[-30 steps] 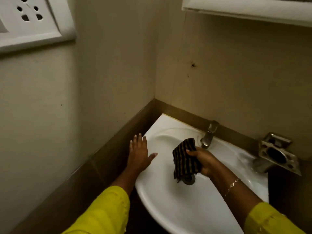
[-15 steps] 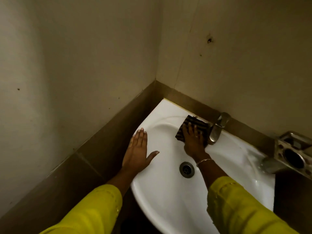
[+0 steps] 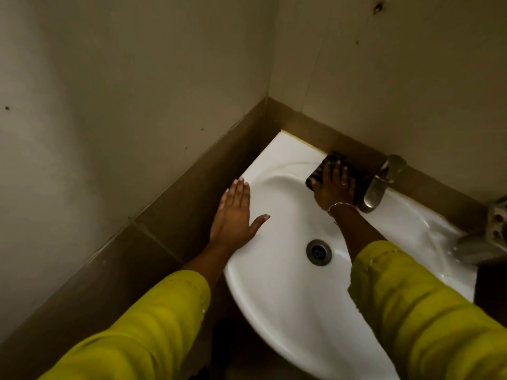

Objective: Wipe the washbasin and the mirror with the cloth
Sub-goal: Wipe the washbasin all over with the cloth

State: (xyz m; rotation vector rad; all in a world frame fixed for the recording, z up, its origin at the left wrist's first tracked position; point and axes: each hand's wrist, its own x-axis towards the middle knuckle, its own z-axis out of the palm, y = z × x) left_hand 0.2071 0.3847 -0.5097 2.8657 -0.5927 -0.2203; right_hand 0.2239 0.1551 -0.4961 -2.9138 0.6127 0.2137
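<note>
The cloth lies flat on the back rim of the washbasin, pinned under the right hand. That hand is spread, palm down, fingers apart and pressed onto the fabric, not curled around it; cloth edges show past the fingertips and on the left side of the hand. The cloth's right edge sits just beside the tap, touching or nearly, hard to tell. The mirror is out of view.

The left hand is flat and open on the basin's left rim, fingers together, thumb splayed toward the bowl, holding nothing.

Cloth: dark, with lighter stripes or checks, looks woven, roughly rectangular. Basin: white glossy ceramic, rounded front, corner-mounted, smooth with reflections. Drain: round metal ring with a dark grate, at the bowl bottom, between the two forearms. Tap: brushed metal, short curved spout, dull shine. A thin metal bracelet circles the right wrist. Both sleeves are yellow-green fabric, soft folds.

At the far right edge a metal wall fixture is partly cropped; shape unclear. Wet streaks show on the basin's right shelf.

The room is a tight corner: two beige painted walls with small dark specks, and a brown tiled band running along both walls at basin height. Lighting is dim.
</note>
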